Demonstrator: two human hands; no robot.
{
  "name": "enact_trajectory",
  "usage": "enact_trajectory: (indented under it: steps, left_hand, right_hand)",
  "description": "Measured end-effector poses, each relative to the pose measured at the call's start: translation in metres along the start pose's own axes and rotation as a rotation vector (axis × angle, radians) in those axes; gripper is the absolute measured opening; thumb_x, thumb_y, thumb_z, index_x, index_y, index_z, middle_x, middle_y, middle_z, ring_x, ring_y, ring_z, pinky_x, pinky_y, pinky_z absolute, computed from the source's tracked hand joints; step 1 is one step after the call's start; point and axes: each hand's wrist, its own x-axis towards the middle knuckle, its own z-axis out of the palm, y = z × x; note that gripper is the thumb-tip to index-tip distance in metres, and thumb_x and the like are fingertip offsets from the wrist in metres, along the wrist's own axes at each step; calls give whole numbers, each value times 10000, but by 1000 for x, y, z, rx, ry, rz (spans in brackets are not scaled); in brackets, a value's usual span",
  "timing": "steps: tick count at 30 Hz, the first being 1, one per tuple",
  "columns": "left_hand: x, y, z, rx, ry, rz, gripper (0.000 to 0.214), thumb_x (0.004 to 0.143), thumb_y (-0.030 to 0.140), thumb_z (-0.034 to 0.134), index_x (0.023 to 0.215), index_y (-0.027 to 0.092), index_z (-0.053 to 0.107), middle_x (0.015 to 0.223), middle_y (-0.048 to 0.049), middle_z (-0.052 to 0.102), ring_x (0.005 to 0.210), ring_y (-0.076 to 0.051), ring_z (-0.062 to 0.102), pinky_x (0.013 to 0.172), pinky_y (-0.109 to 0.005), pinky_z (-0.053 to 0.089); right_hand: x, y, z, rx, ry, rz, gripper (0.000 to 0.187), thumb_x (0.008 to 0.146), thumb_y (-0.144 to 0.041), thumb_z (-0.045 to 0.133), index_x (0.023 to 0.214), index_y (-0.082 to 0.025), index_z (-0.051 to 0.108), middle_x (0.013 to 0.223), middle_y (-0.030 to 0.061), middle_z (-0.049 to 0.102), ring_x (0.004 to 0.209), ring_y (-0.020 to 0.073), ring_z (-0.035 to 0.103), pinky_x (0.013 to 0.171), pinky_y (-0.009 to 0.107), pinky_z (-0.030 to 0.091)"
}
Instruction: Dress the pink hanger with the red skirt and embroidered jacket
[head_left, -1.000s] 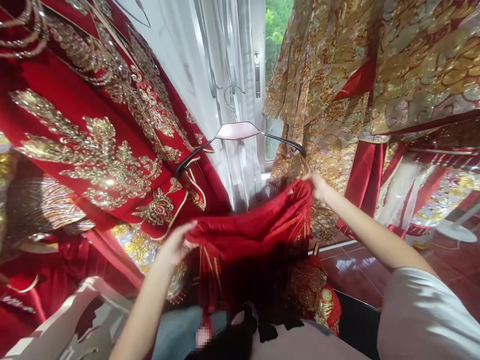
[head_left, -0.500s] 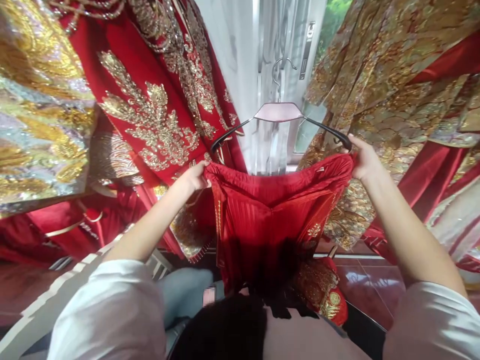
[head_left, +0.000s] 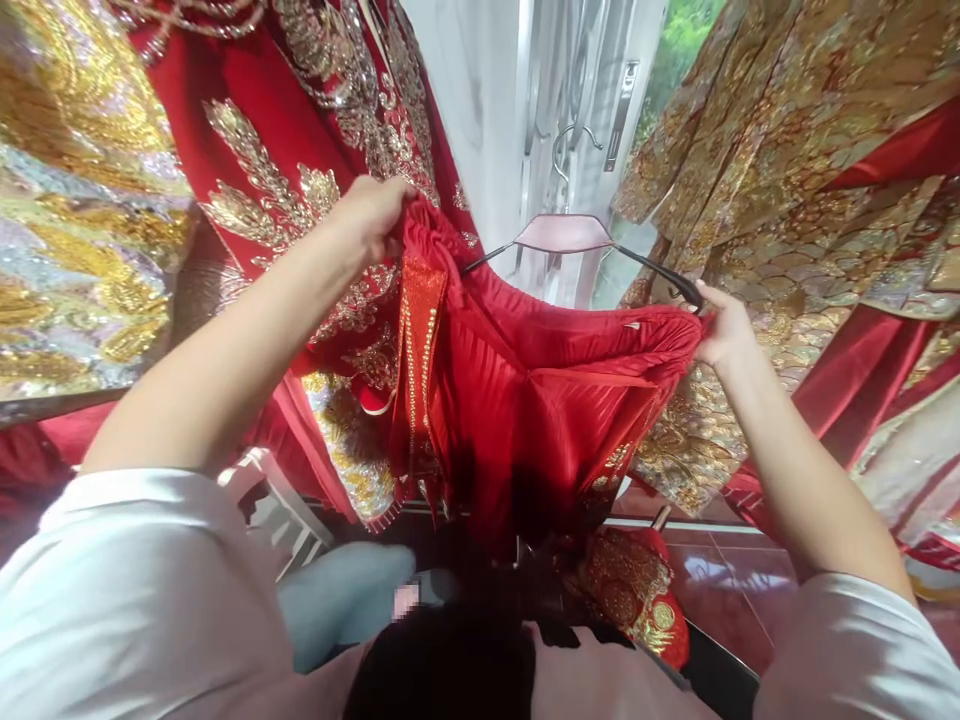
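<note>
A red pleated skirt (head_left: 495, 390) with a gathered waistband and gold-trimmed edges hangs stretched between my hands. My left hand (head_left: 379, 215) is closed on the left corner of the waistband, raised higher than the right corner. At the other corner, my right hand (head_left: 724, 325) grips the waistband, its fingers by the black tip of a clothes hanger (head_left: 564, 232). The hanger has a pale pink middle and a metal hook. Its left arm passes behind the lifted waistband, so that end is hidden.
Red garments with gold sequins (head_left: 262, 170) hang on the left, beside a yellow-and-silver sequined one (head_left: 90, 200). Gold brocade garments (head_left: 795, 180) hang on the right. Below are a white slatted chair (head_left: 281, 515) and a red-and-gold bundle (head_left: 637, 585).
My left hand has moved up, lifting the left corner of the skirt's waistband over the hanger's left end. My right hand has stayed nearly in place at its corner.
</note>
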Motion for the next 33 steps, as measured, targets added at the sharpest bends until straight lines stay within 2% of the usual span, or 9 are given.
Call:
enact_trajectory:
  steps: [3,7,10,12,16,21,27,31,33]
  left_hand:
    - [-34,19,23,105,39,213,234,881,209,415,904,116,629,684,-47,606,669,-151,531,592,-318,417]
    - [-77,-1,47,703,-104,569,249,875,189,412,885,76,634,802,-125,654,790,-211,606,691,-326,446]
    - [-98,-20,54,1073,-258,531,293,891,187,401,1051,39,597,885,-182,669,832,-274,646,667,-337,457]
    - [-109,-17,60,1189,-325,493,313,911,253,413,1045,62,621,899,-188,673,858,-313,654,659,-355,466]
    - [-117,22,89,1079,-318,684,369,927,379,412,1017,126,665,921,-157,675,890,-304,645,697,-368,475]
    - [-74,52,147,820,-100,1076,454,941,423,337,1114,129,636,1101,-171,624,1075,-317,543,982,-473,349]
    - [-33,38,181,663,-93,1064,564,957,464,225,996,145,688,1017,-161,641,1079,-317,524,1040,-501,255]
    - [-33,37,182,555,-155,1031,570,950,491,231,1037,145,675,1050,-173,626,1134,-325,495,1062,-501,202]
    - [-32,37,184,511,-152,1046,531,948,490,261,1064,160,660,1029,-157,634,1146,-308,487,1070,-489,194]
  right_hand:
    - [-5,10,5,112,73,225,140,829,-225,487,698,-179,468,454,-49,409,376,56,363,387,159,314]
    - [-2,21,2,96,12,234,214,739,-309,628,704,-178,462,476,-59,429,375,54,374,377,168,341]
    - [4,21,-3,102,-24,222,247,719,-313,644,686,-176,442,471,-63,420,367,49,372,369,163,338]
    - [7,19,-6,125,-34,204,224,734,-291,625,686,-174,441,464,-64,415,361,46,366,363,156,331]
    - [8,18,-6,138,-17,225,187,772,-287,588,707,-171,458,459,-60,423,360,52,369,360,160,325]
    - [7,17,-2,117,-58,198,203,837,-320,545,727,-176,453,466,-73,426,360,45,363,367,146,316]
    - [3,1,-31,-83,-96,189,370,869,-524,474,745,-177,503,539,-36,513,420,70,448,397,180,401]
    - [4,-26,-50,-271,-115,135,127,701,-173,645,750,-155,529,617,-20,586,476,73,515,428,167,415]
    - [9,-44,-45,-368,-68,33,186,597,-9,581,686,-154,506,570,-39,559,477,71,512,445,162,408]
